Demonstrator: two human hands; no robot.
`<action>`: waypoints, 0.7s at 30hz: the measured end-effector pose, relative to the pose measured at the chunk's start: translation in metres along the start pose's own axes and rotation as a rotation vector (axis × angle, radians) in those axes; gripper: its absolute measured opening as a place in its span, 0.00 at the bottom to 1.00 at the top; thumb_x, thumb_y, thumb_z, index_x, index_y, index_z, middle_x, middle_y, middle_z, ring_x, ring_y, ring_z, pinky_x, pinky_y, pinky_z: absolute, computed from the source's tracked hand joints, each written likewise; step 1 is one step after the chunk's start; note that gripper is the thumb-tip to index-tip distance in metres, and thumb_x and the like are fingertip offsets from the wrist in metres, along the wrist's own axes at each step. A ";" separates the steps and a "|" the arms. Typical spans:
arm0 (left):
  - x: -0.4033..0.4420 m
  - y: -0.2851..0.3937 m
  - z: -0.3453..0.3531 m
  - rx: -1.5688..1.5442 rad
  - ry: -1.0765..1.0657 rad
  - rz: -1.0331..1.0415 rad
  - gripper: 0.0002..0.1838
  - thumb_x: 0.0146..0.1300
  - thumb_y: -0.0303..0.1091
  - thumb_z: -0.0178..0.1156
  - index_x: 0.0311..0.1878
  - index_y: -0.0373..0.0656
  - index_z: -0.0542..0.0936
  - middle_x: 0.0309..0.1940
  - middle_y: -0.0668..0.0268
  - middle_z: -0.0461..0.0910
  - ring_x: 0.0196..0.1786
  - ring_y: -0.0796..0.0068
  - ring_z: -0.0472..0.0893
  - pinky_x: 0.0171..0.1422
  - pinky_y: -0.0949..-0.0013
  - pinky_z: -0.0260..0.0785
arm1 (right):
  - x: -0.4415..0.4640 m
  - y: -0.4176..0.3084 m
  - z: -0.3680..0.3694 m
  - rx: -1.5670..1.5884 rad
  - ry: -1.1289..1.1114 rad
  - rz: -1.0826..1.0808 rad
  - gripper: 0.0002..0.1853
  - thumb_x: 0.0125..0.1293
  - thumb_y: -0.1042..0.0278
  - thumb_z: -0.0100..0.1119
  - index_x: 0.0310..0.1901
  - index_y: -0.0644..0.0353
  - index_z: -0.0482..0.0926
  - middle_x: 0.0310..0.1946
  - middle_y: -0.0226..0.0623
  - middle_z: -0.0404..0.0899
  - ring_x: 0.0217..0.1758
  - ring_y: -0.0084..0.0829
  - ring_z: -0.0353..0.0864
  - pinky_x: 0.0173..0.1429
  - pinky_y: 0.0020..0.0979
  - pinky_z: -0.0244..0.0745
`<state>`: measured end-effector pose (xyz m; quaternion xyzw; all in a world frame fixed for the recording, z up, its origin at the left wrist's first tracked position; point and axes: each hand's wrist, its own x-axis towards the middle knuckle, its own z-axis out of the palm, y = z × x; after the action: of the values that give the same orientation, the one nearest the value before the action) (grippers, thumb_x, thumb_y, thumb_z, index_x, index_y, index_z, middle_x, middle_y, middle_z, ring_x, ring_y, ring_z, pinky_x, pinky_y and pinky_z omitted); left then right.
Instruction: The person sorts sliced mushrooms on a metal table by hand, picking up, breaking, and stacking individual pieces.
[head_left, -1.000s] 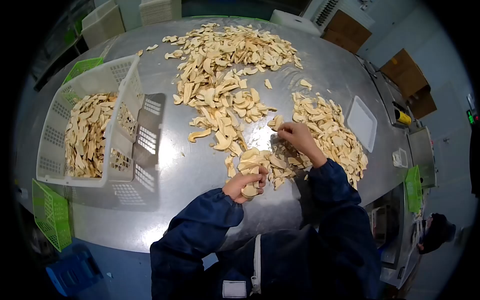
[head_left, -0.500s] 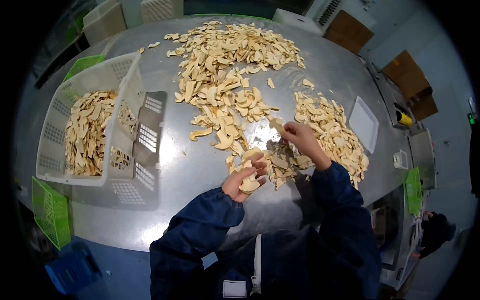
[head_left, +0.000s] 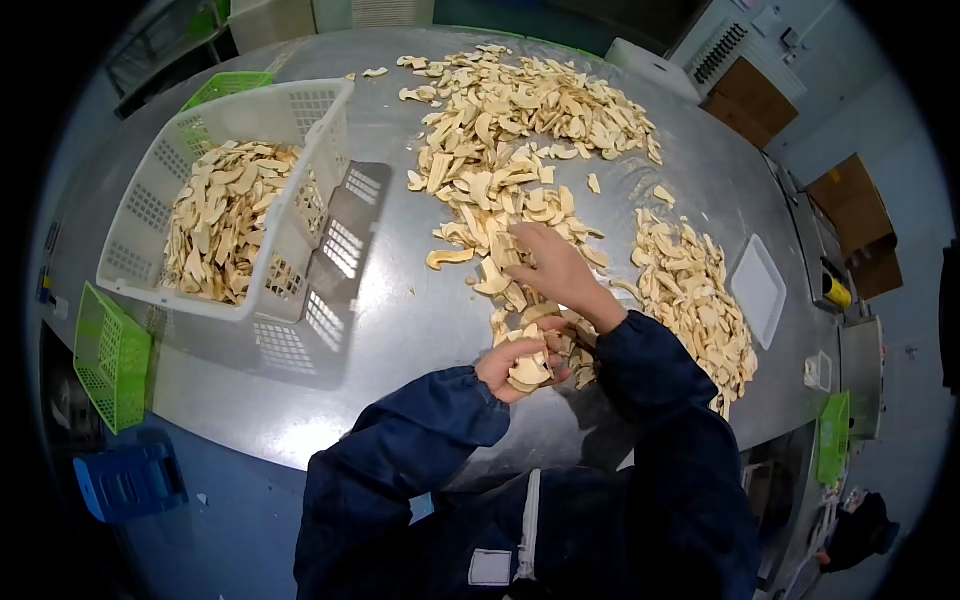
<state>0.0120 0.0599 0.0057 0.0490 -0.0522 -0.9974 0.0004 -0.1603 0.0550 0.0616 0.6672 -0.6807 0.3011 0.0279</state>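
Note:
In the head view, my left hand (head_left: 512, 368) is curled around a few pale, dried-looking mushroom slices (head_left: 531, 372) near the front of the table. Just above it, my right hand (head_left: 562, 270) reaches over the central heap of mushroom slices (head_left: 490, 185). Thumb and fingers of that hand are apart, with no slice visible between them; its fingertips are close to or touching the heap. More slices lie under and beside both hands, partly hidden by them. To the right is a separate pile of slices (head_left: 695, 300).
A white perforated basket (head_left: 215, 305) with slices inside stands on the left of the metal table (head_left: 400, 330). Green baskets (head_left: 112, 360) sit by the table's left edge. A white tray (head_left: 759, 290) lies at the right. Another person (head_left: 860, 532) is at the far lower right.
My right hand has moved left from the gap between the piles to the central heap, and the slice it held is gone from its fingers. My left hand keeps its slices. The view has shifted.

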 end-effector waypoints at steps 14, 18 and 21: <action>0.005 -0.001 -0.002 0.071 -0.014 0.032 0.24 0.62 0.28 0.51 0.62 0.42 0.65 0.39 0.66 0.74 0.40 0.71 0.74 0.49 0.61 0.69 | -0.020 0.032 -0.020 -0.004 -0.038 0.237 0.14 0.55 0.64 0.59 0.42 0.61 0.78 0.33 0.44 0.79 0.38 0.45 0.78 0.40 0.38 0.72; 0.004 -0.002 -0.002 0.051 -0.020 0.048 0.22 0.62 0.26 0.50 0.60 0.40 0.65 0.37 0.66 0.73 0.38 0.71 0.74 0.45 0.64 0.69 | 0.003 -0.016 -0.003 -0.076 -0.124 0.225 0.16 0.54 0.57 0.61 0.38 0.62 0.76 0.32 0.44 0.78 0.38 0.46 0.78 0.40 0.41 0.72; 0.001 0.001 -0.002 0.056 -0.033 0.060 0.22 0.62 0.26 0.50 0.61 0.40 0.65 0.37 0.65 0.73 0.38 0.71 0.75 0.45 0.64 0.70 | 0.010 -0.016 0.010 -0.175 -0.200 0.167 0.16 0.54 0.56 0.60 0.33 0.63 0.73 0.30 0.45 0.77 0.37 0.47 0.78 0.39 0.42 0.72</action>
<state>0.0112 0.0584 0.0042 0.0311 -0.0814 -0.9958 0.0282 -0.1434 0.0427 0.0638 0.6300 -0.7568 0.1738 -0.0069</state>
